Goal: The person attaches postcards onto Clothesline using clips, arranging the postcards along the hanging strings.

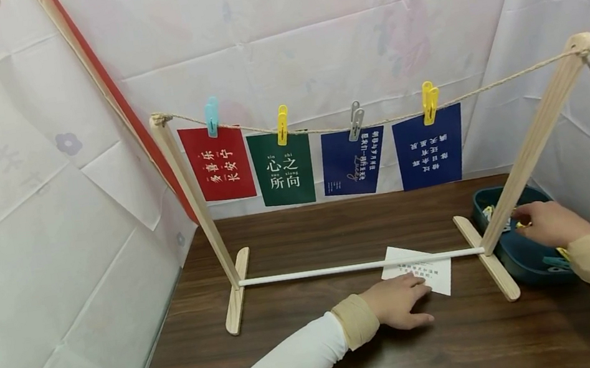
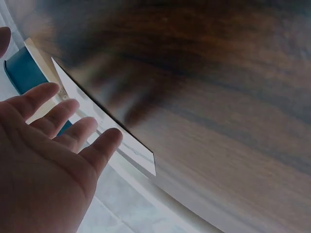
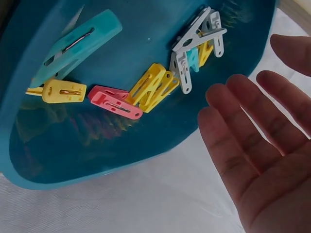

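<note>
A white card [image 1: 439, 277] with printed lines lies on the table under the stand's white crossbar. My left hand [image 1: 397, 303] is palm down at the card's near edge, fingers spread and overlapping it in the head view. At the right, my right hand [image 1: 557, 224] reaches over a dark teal bin [image 1: 518, 259]. The right wrist view shows its fingers extended beside the bin's rim with nothing between them. Inside the bin lie a large teal clothespin [image 3: 80, 46], a pink clothespin [image 3: 115, 102], several yellow clothespins [image 3: 154, 87] and grey clothespins [image 3: 199, 39].
A wooden stand [image 1: 534, 150] carries a sagging twine [image 1: 518, 77]. From it hang a red card [image 1: 223, 181], a green card [image 1: 287, 191] and two blue cards [image 1: 429, 171], held by clothespins. White printed cloth [image 1: 308, 37] encloses the back and sides.
</note>
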Available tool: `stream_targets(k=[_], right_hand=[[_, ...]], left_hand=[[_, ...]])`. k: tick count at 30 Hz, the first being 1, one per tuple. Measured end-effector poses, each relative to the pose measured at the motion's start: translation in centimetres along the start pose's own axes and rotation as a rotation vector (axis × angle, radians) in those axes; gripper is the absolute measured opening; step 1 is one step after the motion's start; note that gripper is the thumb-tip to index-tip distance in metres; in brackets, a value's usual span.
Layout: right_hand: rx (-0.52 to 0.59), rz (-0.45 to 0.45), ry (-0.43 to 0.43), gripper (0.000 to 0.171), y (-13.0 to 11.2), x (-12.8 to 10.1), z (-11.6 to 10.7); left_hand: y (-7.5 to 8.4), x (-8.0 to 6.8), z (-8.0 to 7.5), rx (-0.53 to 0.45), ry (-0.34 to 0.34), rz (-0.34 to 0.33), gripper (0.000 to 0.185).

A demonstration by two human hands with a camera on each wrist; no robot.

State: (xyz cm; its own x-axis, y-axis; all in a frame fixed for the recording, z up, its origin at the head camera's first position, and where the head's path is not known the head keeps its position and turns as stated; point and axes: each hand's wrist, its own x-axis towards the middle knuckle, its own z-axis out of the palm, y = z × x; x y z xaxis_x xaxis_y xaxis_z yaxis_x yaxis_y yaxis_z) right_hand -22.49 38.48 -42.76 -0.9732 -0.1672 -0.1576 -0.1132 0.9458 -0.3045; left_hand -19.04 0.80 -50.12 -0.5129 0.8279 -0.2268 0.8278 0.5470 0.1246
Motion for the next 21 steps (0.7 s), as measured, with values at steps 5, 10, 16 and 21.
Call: stream_targets(k=[5,10,16,21], right_hand=[[-0.009,-0.010,-0.017,0.043,0.6,0.6,0.1],[-0.001,0.000,-0.032,0.042,1.5,1.2,0.3],[-0.018,0.008,-0.051,0.041,2.3,2.0,0.7],[-0.029,-0.026,-0.048,0.037,2.4,2.5,1.1]], left_hand=[[0.0,0.0,0.5,0.027,-0.036,0.000,0.071],[0.0,0.0,0.7,0.032,-0.044,-0.012,0.070],[-0.1,-0.3,0.6,0.026,-0.059,-0.012,0.069],[-0.1,-1.0,0.5,0.000,-0.079,-0.004,0.069]])
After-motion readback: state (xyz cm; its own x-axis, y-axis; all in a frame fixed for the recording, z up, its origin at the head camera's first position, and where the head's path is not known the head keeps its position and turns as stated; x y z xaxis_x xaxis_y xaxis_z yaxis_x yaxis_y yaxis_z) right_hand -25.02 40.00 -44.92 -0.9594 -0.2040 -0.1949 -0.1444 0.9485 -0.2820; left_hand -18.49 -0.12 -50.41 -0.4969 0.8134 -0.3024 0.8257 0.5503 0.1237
